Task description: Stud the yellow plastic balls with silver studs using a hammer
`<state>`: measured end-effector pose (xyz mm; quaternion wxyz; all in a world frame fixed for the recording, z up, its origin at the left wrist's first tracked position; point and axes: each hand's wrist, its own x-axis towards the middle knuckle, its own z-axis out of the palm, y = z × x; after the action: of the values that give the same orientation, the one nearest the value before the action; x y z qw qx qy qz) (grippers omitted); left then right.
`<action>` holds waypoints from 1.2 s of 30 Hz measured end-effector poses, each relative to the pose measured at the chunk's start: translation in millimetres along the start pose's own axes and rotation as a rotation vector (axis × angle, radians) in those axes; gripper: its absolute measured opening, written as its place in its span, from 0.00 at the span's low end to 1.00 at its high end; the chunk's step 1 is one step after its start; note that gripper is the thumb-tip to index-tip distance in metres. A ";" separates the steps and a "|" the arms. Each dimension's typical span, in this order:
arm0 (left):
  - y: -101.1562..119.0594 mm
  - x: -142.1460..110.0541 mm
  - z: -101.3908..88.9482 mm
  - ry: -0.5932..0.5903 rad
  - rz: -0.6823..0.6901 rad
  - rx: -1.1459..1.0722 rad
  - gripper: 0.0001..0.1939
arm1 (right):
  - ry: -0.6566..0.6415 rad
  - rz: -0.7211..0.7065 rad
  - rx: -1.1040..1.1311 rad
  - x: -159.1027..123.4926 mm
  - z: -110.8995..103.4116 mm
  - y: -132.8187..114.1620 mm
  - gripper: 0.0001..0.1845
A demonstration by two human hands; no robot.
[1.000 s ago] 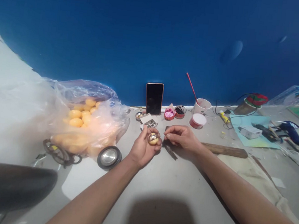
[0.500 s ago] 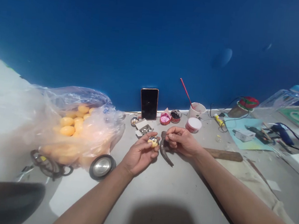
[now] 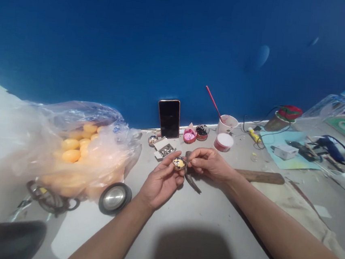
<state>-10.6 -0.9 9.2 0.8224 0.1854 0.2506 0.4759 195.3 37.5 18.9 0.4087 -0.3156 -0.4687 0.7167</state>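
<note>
In the gripping left hand [image 3: 161, 184] sits a yellow ball [image 3: 179, 163], the right hand [image 3: 208, 164] pinched just beside it.

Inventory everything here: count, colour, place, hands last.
Studded piece: one, yellow and silver, left hand
Bag: one, clear, left
Rounded pieces: several, yellow, inside bag
Disc: one, silver and black, left
Phone: one, black, against wall
Wall: one, blue, behind
Box: one, white, before phone
Cup: one, white, by wall
Stick: one, red, in cup
Pots: two, pinkish and dark, beside cup
Tub: one, pink, before cup
Hammer: one, brown, by right hand
Cloth: one, beige, right
Bottle: one, clear, right
Table: one, grey, below
Other items: uncounted, mixed, around
Left hand: one, centre
Right hand: one, centre
</note>
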 end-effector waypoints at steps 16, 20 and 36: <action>-0.6 -1.9 1.2 -0.011 0.079 0.154 0.23 | 0.013 0.003 -0.051 -1.5 4.3 4.7 0.14; -1.6 -0.6 0.8 -0.003 0.087 0.167 0.23 | 0.028 0.003 -0.076 -0.9 3.4 5.1 0.15; -4.0 3.1 -2.1 0.018 0.143 0.223 0.24 | 0.032 -0.016 -0.165 -0.2 2.8 2.0 0.16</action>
<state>-7.7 0.1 4.6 0.7583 0.2888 0.2956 0.5043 192.5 35.7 18.1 0.3945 -0.3559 -0.5222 0.6671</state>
